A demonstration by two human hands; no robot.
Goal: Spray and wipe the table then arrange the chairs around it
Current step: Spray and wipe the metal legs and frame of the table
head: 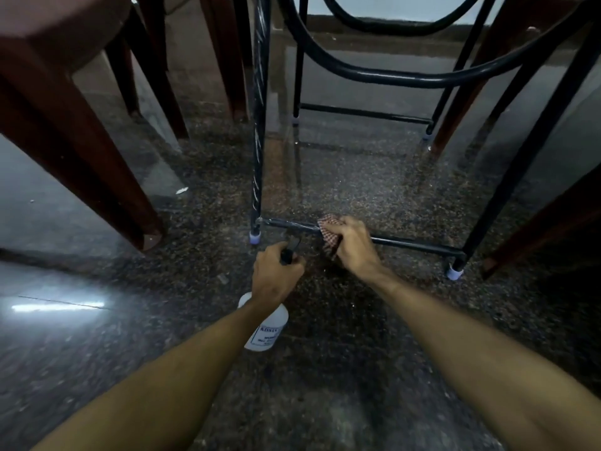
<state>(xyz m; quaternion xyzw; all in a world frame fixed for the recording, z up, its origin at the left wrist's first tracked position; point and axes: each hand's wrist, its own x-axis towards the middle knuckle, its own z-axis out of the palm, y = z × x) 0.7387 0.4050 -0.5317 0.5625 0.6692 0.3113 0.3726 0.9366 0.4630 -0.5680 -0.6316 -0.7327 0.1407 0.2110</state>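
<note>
Right grip (351,245) clenches red-checked cloth (327,223) round black metal lower crossbar (416,245) of counter (260,125); bar runs left-right, and I judge the wipe follows that axis. Left grip (276,275), nearside of bar, grasps white plastic spray bottle (268,327).

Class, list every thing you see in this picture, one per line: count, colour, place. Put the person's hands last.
Table frame: one, black metal, centre.
Foot caps: four, pale lilac, under the frame's legs.
Chairs: at least two, brown, left and right of frame.
Cloth: one, red-and-white check, on the frame's near bottom bar.
Spray bottle: one, white with black head, near centre.
Floor: one, dark speckled stone.
Left hand: one, grips the spray bottle's head.
Right hand: one, holds the cloth against the bar.
</note>
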